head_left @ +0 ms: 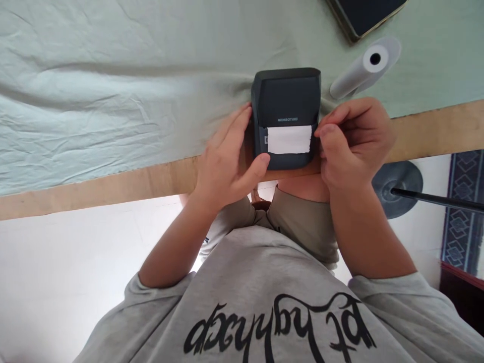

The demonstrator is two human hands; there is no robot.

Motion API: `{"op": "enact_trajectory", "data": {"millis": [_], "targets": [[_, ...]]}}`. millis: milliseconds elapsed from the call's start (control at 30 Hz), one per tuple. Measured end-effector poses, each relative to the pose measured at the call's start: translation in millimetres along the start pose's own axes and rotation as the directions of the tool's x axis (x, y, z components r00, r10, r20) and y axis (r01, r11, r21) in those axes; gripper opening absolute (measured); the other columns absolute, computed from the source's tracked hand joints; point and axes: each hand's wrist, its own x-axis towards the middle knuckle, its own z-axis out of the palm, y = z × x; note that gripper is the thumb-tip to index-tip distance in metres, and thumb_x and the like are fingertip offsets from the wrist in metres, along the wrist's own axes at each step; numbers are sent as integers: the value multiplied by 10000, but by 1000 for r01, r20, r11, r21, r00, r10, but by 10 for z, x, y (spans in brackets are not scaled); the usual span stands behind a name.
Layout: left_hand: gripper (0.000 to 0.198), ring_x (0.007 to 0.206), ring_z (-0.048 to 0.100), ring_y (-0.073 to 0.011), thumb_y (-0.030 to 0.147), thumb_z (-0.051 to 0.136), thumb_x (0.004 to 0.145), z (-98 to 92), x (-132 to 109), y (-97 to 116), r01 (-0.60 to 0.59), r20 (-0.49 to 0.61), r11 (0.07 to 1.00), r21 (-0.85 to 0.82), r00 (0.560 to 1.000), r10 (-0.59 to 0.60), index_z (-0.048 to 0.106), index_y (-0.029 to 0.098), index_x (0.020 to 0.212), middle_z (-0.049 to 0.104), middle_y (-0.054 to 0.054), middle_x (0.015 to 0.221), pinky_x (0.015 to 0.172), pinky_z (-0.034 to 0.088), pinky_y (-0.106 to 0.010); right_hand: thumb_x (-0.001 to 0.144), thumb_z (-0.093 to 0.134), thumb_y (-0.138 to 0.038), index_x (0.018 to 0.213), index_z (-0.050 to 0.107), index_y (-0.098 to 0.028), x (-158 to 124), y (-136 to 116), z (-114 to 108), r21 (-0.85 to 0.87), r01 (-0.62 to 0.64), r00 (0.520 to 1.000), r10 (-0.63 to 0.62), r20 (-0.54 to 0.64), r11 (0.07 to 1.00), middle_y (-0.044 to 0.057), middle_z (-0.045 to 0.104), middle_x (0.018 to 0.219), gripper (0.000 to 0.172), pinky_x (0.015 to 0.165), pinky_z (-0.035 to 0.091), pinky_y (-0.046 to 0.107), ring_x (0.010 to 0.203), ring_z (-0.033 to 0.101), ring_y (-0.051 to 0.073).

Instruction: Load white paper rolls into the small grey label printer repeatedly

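Note:
A dark label printer (289, 97) marked NIIMBOT sits at the table's front edge. A strip of white paper (289, 139) lies across its front, with a ragged right end. My left hand (230, 161) rests against the printer's left side, fingers stretched out, its thumb on the lower left corner. Beside the right end of the paper, my right hand (353, 141) is closed in a pinch, thumb against index finger. Whatever those fingertips may hold is too small to make out. The other right fingers are curled in.
A white paper roll (351, 75) with a dark core lies behind my right hand. Farther back is a dark flat object (368, 15). Pale green cloth (132, 91) covers the table behind its wooden edge (166, 179). A round black base with a pole (397, 189) stands below, right.

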Motion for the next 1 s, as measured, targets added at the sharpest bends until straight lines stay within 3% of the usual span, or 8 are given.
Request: {"op": "enact_trajectory", "data": {"millis": [167,333,500,600,767,833,1000], "targets": [[697,1537,473,-363,621,545,997,41,-13,-29,56,48,998,-4,997,-56,358,306,1590,483,-141,1648,1268,408,-559,966,706,-514,880,607,-207,26,-33,13,-50,-16,1000,16,3,999,-87,584,728,333,497,348,182,528,414,0],[717,1525,485,-346,569,577,978,40,-2,10,45,54,997,63,997,-48,334,298,1595,489,-146,1637,1239,444,-532,1040,596,-503,785,581,-205,51,-89,53,-12,11,1000,-11,0,1000,-89,530,610,392,456,297,186,473,395,4],[779,1533,474,-347,565,640,925,3,12,74,85,86,992,92,992,-93,346,279,1588,481,-156,1635,1270,416,-526,1066,537,-472,797,609,-218,63,-176,83,30,-102,994,103,-26,994,-72,570,624,377,415,312,203,452,431,34],[887,1542,458,-384,636,716,865,6,-2,68,92,94,991,101,990,-101,351,294,1597,464,-142,1651,1274,410,-549,1065,522,-471,804,612,-226,67,-198,85,-6,-128,991,128,-23,992,-70,565,632,370,420,326,202,458,434,40],[1184,1500,494,-441,756,829,734,85,-27,41,48,71,967,250,995,-68,311,199,1642,459,-221,1645,1205,470,-593,1047,539,-585,767,576,-206,68,-155,75,-18,-107,994,108,2,994,-66,464,608,473,414,282,194,448,397,34],[1192,1506,492,-430,800,816,730,114,-20,32,83,69,960,268,992,-105,321,215,1643,458,-201,1656,1210,467,-571,1029,547,-613,745,550,-203,75,-136,73,-56,-90,996,90,1,994,-69,419,593,499,417,245,204,443,355,35],[1274,1546,435,-442,922,718,705,141,3,-11,146,102,966,212,980,-170,283,196,1657,412,-180,1692,1236,428,-596,971,502,-744,687,422,-200,135,-186,104,-313,-76,997,82,4,947,-61,374,617,619,538,292,269,550,340,61]]}}
